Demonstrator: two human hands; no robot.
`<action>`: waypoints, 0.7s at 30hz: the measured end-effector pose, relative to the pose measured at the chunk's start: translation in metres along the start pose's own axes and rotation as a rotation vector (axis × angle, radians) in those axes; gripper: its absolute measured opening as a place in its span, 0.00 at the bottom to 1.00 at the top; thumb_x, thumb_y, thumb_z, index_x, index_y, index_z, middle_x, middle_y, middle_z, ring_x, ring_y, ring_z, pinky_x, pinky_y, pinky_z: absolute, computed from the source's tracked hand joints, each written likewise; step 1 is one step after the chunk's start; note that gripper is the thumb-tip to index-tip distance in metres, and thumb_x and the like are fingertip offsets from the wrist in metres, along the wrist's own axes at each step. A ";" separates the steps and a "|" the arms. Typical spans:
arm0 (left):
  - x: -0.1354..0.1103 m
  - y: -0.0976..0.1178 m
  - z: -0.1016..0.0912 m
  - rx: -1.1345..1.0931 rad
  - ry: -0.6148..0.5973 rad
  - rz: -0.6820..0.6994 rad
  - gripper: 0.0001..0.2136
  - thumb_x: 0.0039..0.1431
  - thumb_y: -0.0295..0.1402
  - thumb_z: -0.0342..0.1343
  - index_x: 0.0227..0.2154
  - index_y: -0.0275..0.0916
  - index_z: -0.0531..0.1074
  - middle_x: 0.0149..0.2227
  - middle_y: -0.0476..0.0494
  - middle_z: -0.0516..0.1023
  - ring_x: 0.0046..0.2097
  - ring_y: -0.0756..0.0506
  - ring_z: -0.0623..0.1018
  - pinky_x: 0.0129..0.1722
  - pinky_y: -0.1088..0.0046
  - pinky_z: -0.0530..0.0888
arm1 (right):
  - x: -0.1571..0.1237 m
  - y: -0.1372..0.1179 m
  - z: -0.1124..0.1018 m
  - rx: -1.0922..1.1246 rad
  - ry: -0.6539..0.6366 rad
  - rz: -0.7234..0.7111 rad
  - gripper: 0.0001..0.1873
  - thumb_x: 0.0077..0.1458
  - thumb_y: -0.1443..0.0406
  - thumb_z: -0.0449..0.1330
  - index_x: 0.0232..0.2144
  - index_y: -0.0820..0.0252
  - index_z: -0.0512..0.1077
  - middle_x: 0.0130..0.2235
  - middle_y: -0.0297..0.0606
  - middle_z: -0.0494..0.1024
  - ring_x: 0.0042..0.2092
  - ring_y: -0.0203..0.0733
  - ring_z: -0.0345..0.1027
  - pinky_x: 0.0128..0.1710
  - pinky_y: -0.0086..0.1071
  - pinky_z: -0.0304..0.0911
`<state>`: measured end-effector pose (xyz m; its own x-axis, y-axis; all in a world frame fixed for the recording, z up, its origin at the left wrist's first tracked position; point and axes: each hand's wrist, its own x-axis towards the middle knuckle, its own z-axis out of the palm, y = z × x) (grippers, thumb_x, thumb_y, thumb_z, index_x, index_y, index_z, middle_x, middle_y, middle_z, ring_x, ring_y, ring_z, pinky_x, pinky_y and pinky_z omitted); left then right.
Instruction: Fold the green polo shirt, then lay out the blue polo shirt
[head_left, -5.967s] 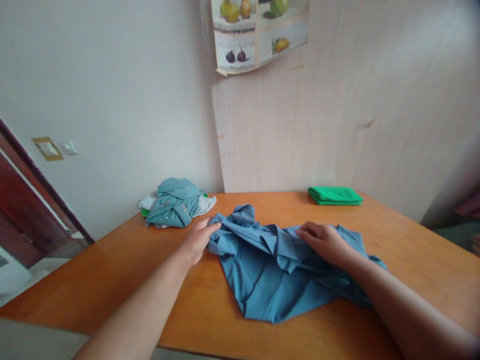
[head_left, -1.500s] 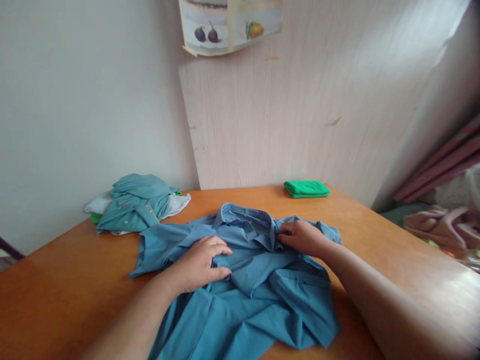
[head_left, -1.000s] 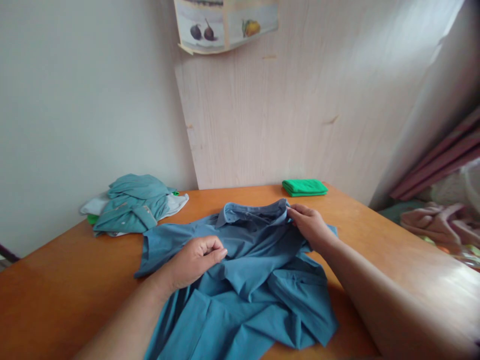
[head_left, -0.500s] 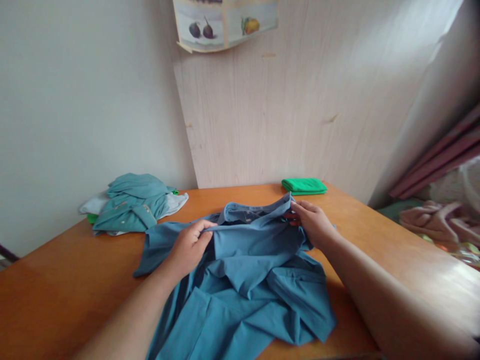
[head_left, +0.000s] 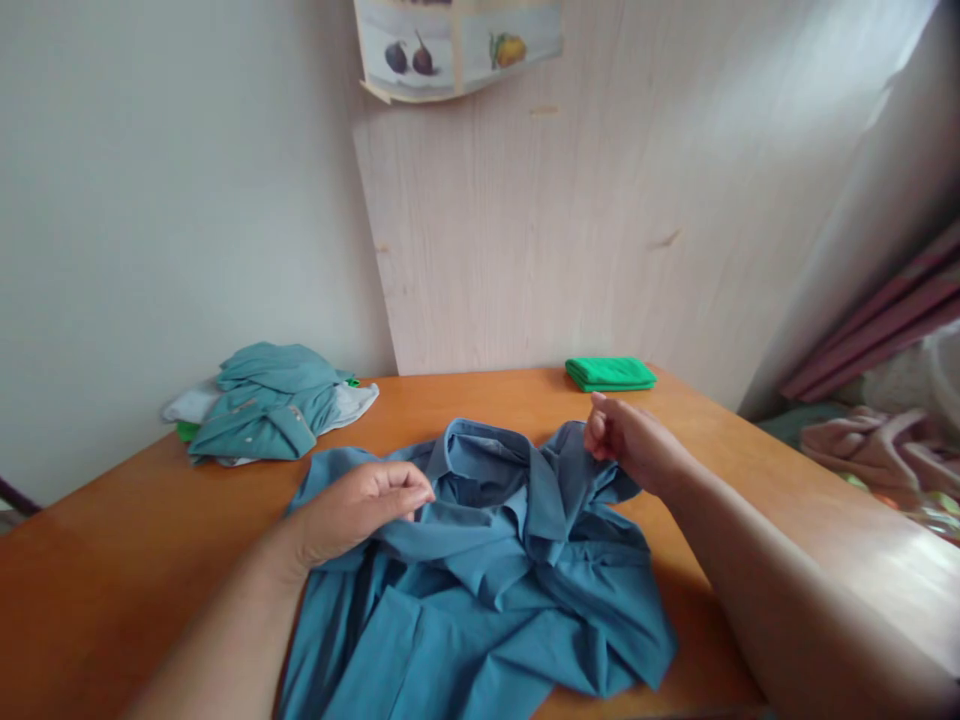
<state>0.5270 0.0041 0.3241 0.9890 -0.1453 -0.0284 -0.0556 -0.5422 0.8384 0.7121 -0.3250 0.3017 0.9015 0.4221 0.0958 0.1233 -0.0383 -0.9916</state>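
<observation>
A blue collared shirt (head_left: 480, 590) lies rumpled on the table in front of me, its collar (head_left: 450, 445) standing up around the open neck. My left hand (head_left: 375, 505) is closed in a pinch at the left front edge of the neck, with thumb and forefinger together. On the other side my right hand (head_left: 626, 440) is closed at the shirt's right shoulder, thumb on top. Its curled fingers partly hide the cloth there. Between the hands, the right front of the collar folds down over the chest.
The orange-brown wooden table (head_left: 150, 560) stands against a wall. A pile of teal and grey clothes (head_left: 270, 405) sits at the back left. A folded green cloth (head_left: 611, 373) lies at the back right. Beyond the table's right side is pinkish fabric (head_left: 862, 445).
The collar front, earlier stretched taut between both hands, has dropped and folded open. My left hand has come slightly lower, and my right hand has shifted a little to the right.
</observation>
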 end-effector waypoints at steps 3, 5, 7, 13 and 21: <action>0.007 -0.005 0.005 0.076 0.011 0.018 0.18 0.63 0.48 0.53 0.36 0.37 0.77 0.31 0.49 0.75 0.34 0.48 0.73 0.35 0.75 0.68 | 0.000 0.003 0.005 -0.007 0.025 -0.049 0.25 0.58 0.43 0.55 0.24 0.57 0.68 0.24 0.36 0.74 0.24 0.37 0.64 0.22 0.29 0.56; 0.012 -0.009 0.009 0.120 0.021 0.027 0.18 0.63 0.48 0.53 0.36 0.36 0.77 0.32 0.48 0.76 0.35 0.47 0.73 0.36 0.73 0.69 | -0.001 0.005 0.012 -0.094 -0.001 -0.096 0.25 0.58 0.44 0.57 0.25 0.57 0.70 0.25 0.35 0.75 0.26 0.37 0.66 0.23 0.29 0.55; 0.014 -0.009 0.014 0.155 0.030 0.046 0.19 0.62 0.48 0.55 0.39 0.37 0.78 0.32 0.47 0.76 0.35 0.47 0.74 0.37 0.73 0.70 | -0.004 0.006 0.020 -0.210 -0.046 -0.124 0.25 0.59 0.43 0.56 0.26 0.57 0.71 0.26 0.34 0.75 0.27 0.36 0.66 0.25 0.29 0.57; 0.019 -0.007 0.033 0.319 -0.037 0.277 0.17 0.54 0.46 0.65 0.44 0.43 0.80 0.44 0.45 0.78 0.48 0.43 0.75 0.54 0.66 0.68 | -0.003 0.021 0.038 -0.723 -0.137 -0.166 0.22 0.56 0.45 0.60 0.36 0.55 0.77 0.31 0.36 0.78 0.33 0.42 0.70 0.31 0.31 0.60; 0.033 0.015 0.017 0.190 0.280 0.191 0.15 0.64 0.44 0.52 0.37 0.38 0.78 0.37 0.47 0.81 0.41 0.44 0.78 0.44 0.71 0.72 | 0.011 0.010 0.050 -0.402 0.012 -0.231 0.16 0.56 0.50 0.58 0.33 0.54 0.76 0.32 0.34 0.79 0.36 0.43 0.72 0.34 0.32 0.65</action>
<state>0.5563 -0.0230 0.3264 0.9561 -0.0414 0.2901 -0.2410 -0.6743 0.6980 0.7020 -0.2755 0.2889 0.8358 0.4507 0.3134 0.4705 -0.2939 -0.8320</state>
